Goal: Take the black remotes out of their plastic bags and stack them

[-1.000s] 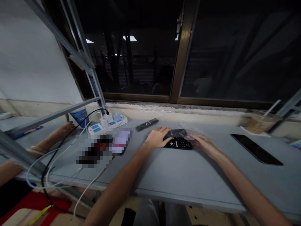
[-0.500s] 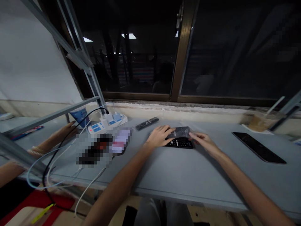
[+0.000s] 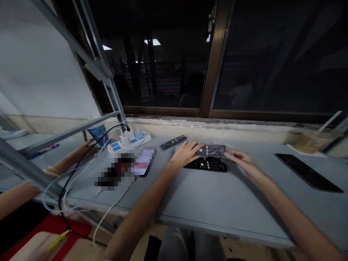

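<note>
A black remote control (image 3: 210, 150) in a clear plastic sleeve lies between my hands, above the desk. My left hand (image 3: 186, 154) grips its left end, fingers over the top. At the other end, my right hand (image 3: 239, 159) pinches the sleeve between thumb and fingers. Just below and in front is a bare black remote (image 3: 214, 166), flat on the desk with its buttons up. Part of another dark remote seems to show between the two, mostly hidden. Farther back, a third wrapped remote (image 3: 173, 142) rests near the wall.
A white power strip (image 3: 116, 146) with plugs and cables stands left, near a phone (image 3: 144, 163) and a blurred-out item. Another person's hand (image 3: 85, 150) is by a blue packet (image 3: 99, 136). Right are a dark tablet-like slab (image 3: 308, 172) and a drink cup (image 3: 310, 139).
The view has shifted slightly. The sleeved remote now shows its buttons more clearly, and more of the bare remote under it is uncovered. My right hand has drawn a little to the right.
</note>
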Demonstrator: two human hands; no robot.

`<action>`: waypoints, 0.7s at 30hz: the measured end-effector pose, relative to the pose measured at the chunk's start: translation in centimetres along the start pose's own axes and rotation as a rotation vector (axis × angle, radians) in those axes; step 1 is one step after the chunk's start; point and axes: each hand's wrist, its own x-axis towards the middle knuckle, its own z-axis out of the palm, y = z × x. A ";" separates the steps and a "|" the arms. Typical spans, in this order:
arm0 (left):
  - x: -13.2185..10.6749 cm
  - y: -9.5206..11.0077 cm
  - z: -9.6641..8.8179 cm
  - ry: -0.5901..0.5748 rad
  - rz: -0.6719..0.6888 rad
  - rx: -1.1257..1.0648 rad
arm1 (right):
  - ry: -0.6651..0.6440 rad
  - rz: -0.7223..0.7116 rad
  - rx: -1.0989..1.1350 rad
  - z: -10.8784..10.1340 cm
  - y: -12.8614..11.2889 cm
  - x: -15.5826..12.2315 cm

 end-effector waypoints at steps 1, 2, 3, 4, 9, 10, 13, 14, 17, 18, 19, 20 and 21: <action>0.0 -0.1 0.0 0.006 -0.005 0.001 | 0.020 0.004 0.004 -0.1 -0.2 0.0; 0.0 -0.3 0.0 0.010 -0.010 0.002 | 0.037 0.011 0.002 -0.3 -0.4 0.0; 0.0 -0.3 0.0 0.011 -0.014 0.004 | 0.056 0.019 -0.006 -0.4 -0.6 0.0; 0.0 -0.4 0.0 0.011 -0.018 0.009 | 0.074 0.027 -0.016 -0.5 -0.7 0.0; 0.0 0.0 0.1 0.003 -0.045 0.067 | 0.123 0.047 -0.049 -0.8 -0.8 0.1; 0.0 0.0 0.1 -0.003 -0.047 0.076 | 0.115 0.048 -0.054 -0.9 -0.7 0.2; -0.1 -0.4 0.1 -0.013 -0.074 0.085 | 0.122 0.055 -0.057 -1.4 0.0 0.6; -0.2 -0.6 0.2 -0.010 -0.093 0.083 | 0.136 0.060 -0.048 -1.6 0.3 0.7; -0.3 -1.2 0.3 0.009 -0.160 0.054 | 0.188 0.081 0.019 -2.1 1.1 1.1; -0.3 -1.2 0.4 0.011 -0.177 0.039 | 0.193 0.085 0.050 -2.1 1.2 1.2; -0.3 -1.2 0.5 0.008 -0.187 0.023 | 0.190 0.086 0.083 -2.0 1.2 1.2; -0.3 -1.1 0.5 0.002 -0.190 0.010 | 0.183 0.081 0.117 -1.8 1.1 1.1; -0.3 -1.0 0.6 -0.005 -0.189 0.002 | 0.165 0.075 0.150 -1.6 0.9 1.0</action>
